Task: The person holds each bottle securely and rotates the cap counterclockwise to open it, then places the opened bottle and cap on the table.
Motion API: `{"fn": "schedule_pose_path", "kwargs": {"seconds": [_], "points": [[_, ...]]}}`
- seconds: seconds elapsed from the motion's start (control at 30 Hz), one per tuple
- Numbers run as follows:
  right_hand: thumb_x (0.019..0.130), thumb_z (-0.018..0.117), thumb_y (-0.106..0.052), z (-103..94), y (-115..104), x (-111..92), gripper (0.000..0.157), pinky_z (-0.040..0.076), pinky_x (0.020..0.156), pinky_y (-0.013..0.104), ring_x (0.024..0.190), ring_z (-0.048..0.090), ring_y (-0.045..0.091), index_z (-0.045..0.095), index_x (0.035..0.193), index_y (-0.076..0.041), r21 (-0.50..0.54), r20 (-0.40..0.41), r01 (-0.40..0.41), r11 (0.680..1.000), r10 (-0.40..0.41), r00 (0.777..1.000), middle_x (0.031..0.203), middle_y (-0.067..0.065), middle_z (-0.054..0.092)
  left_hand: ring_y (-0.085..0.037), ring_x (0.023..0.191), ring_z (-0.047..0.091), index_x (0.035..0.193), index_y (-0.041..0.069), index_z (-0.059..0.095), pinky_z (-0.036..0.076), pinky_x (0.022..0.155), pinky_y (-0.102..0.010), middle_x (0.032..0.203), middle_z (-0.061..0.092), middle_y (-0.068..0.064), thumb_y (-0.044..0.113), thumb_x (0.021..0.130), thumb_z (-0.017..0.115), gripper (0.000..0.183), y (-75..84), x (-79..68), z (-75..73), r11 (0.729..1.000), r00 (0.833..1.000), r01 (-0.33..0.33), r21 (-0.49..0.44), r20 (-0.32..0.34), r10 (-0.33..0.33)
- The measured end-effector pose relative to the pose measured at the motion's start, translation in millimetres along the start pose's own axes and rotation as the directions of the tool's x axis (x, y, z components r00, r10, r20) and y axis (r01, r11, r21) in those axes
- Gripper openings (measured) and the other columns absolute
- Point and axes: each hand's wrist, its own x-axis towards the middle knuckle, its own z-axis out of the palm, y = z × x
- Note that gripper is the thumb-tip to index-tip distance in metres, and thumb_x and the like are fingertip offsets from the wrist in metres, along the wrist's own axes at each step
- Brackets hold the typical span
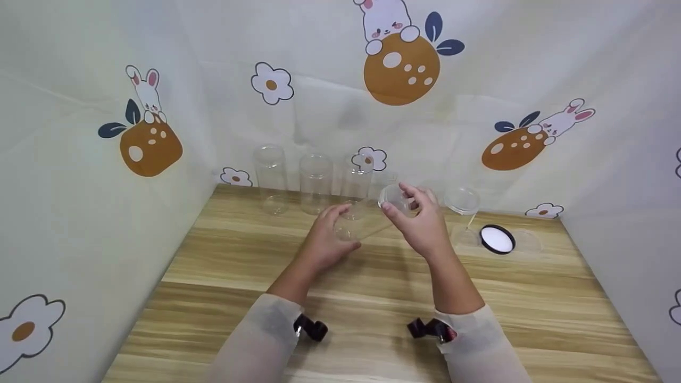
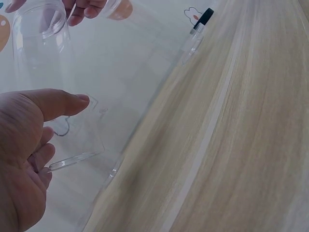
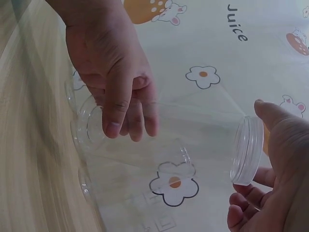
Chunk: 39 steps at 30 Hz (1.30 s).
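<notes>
A clear plastic jar is held tilted between both hands, over the table. My left hand grips its lower end, thumb on the near side and fingers on the far side. With thumb and fingers spread round the ridged rim, my right hand holds the other end, which points up and to the right. In the left wrist view the left thumb shows below the jar's see-through wall.
Several clear jars, such as this one, stand along the back wall, left and right of the hands. At the right lies a black-rimmed lid with a white face, overlapping clear plastic. Patterned cloth encloses the wooden table.
</notes>
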Motion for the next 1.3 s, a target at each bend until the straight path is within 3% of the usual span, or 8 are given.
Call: {"fn": "schedule_pose_path", "kwargs": {"seconds": [0.27,0.47,0.7,0.83,1.03,1.13,1.3], "points": [[0.09,0.085,-0.034,1.3,2.1,0.6,0.064,0.047,0.09,0.033,0.122,0.054,0.024,0.064,0.148,-0.016,0.072,-0.003,0.044,0.996,-0.044,0.999,0.145,0.007,0.062,-0.032,0.151,0.048,0.153,0.019,0.056,0.038,0.129,-0.052,0.159,0.054,-0.007,0.021,0.073,0.097,0.09,-1.7,0.4,-0.1,1.0,1.0,0.003,0.001,-0.002,-0.003],[0.086,0.083,-0.011,2.3,3.2,-0.6,0.063,0.054,0.095,0.04,0.119,0.059,0.026,0.066,0.147,-0.013,0.182,0.003,0.123,0.976,-0.125,0.992,0.149,0.006,0.063,-0.03,0.151,0.049,0.153,0.021,0.055,0.038,0.129,-0.052,0.158,0.054,-0.004,0.022,0.073,0.097,0.091,-2.4,0.8,-0.5,1.0,1.0,0.005,0.005,-0.005,-0.005],[0.083,0.074,0.001,1.3,2.3,-2.5,0.069,0.05,0.101,0.026,0.139,0.053,0.024,0.062,0.15,-0.011,0.237,0.027,0.175,0.955,-0.187,0.982,0.157,0.008,0.059,-0.032,0.149,0.05,0.153,0.016,0.056,0.038,0.128,-0.051,0.156,0.056,-0.008,0.017,0.072,0.097,0.091,-3.1,0.9,-0.8,0.999,1.0,-0.03,-0.019,-0.002,0.03],[0.088,0.08,-0.012,0.8,1.5,-1.5,0.07,0.048,0.105,0.034,0.141,0.051,0.025,0.057,0.155,-0.013,0.19,0.044,0.141,0.972,-0.152,0.987,0.159,0.005,0.055,-0.032,0.148,0.052,0.152,0.013,0.056,0.038,0.128,-0.051,0.155,0.057,-0.009,0.016,0.071,0.097,0.091,-3.1,1.9,-1.0,0.999,0.999,-0.042,-0.025,-0.01,0.042],[0.092,0.079,-0.051,-1.3,-0.2,1.3,0.078,0.05,0.102,0.045,0.127,0.054,0.027,0.052,0.158,-0.019,-0.01,0.036,-0.017,1.0,0.017,0.999,0.15,0.007,0.055,-0.032,0.148,0.051,0.151,0.014,0.058,0.039,0.128,-0.05,0.156,0.056,-0.01,0.017,0.071,0.097,0.089,-2.6,1.4,-1.1,0.999,0.999,-0.042,-0.02,-0.004,0.042],[0.092,0.076,-0.058,-2.1,0.5,2.4,0.08,0.052,0.106,0.05,0.125,0.056,0.03,0.053,0.158,-0.018,-0.073,0.039,-0.057,0.996,0.06,0.997,0.145,0.013,0.056,-0.032,0.149,0.05,0.151,0.017,0.058,0.039,0.128,-0.051,0.157,0.055,-0.009,0.018,0.072,0.097,0.088,-3.5,1.0,-0.7,0.999,0.999,-0.039,-0.016,0.004,0.039],[0.089,0.079,-0.061,-1.2,1.2,2.7,0.083,0.051,0.111,0.055,0.13,0.057,0.032,0.055,0.156,-0.017,-0.083,0.051,-0.069,0.994,0.073,0.996,0.145,0.014,0.055,-0.032,0.149,0.05,0.151,0.018,0.058,0.039,0.128,-0.051,0.157,0.055,-0.009,0.019,0.072,0.097,0.087,-4.0,0.6,-0.4,0.999,0.999,-0.045,-0.017,0.006,0.046]]}}
